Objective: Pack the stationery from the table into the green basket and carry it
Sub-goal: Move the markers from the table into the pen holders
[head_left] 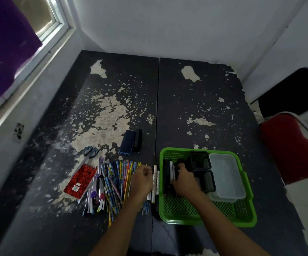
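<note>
I see the green basket, a moulded plastic tray with a lattice floor and walls, sitting on the table directly under the right hand. That hand reaches in over its near rim, fingers curled down among the black and white markers lying lengthwise along the basket's left side; I cannot tell whether it actually grips one. Just right of the hand stand two small black mesh pots, and beyond them a clear, round-cornered plastic box fills the basket's right side.

The left hand hovers outside the basket, just left of the right hand, loosely curled with fingertips drawn together; the blur keeps me from saying whether anything is pinched. Between the two hands lie a few pale, slim marker pens against the basket's outer wall. Beneath and left of the left hand spreads a fan of thin patterned pencils, then a clutter of pens. Further left rests a red speckled spiral notebook, and beyond it scissors with blue-grey handles. Ahead of the left hand sits a dark blue blocky whiteboard eraser.

The table is dark, its coating flaked away in pale ragged patches. Far right of the right hand stands a red chair.
</note>
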Tool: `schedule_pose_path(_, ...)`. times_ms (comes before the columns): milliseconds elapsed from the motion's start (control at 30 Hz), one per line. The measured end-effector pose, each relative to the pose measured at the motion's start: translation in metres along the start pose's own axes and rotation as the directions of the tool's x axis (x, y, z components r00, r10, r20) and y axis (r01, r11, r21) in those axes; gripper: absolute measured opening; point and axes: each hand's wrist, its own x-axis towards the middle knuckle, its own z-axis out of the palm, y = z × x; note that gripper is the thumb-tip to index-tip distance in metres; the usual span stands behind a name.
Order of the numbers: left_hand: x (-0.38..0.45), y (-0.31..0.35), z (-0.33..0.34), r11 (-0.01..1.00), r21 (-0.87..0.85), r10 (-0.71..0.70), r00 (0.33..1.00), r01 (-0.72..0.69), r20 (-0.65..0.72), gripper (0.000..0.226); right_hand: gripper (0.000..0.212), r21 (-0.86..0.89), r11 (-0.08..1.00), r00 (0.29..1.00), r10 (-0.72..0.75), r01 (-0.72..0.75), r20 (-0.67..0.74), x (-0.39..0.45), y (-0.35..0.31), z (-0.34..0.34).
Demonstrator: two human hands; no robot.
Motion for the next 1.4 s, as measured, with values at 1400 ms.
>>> schedule_pose_path(1400,-0.019,-0.026,-0.006,0.965,0.254,0.062,0.997,-0.071,0.044,0.013,0.018,-0.217,0.974,0.997,-0.074,0.066,-0.031,-0.001,-0.006,-0.022)
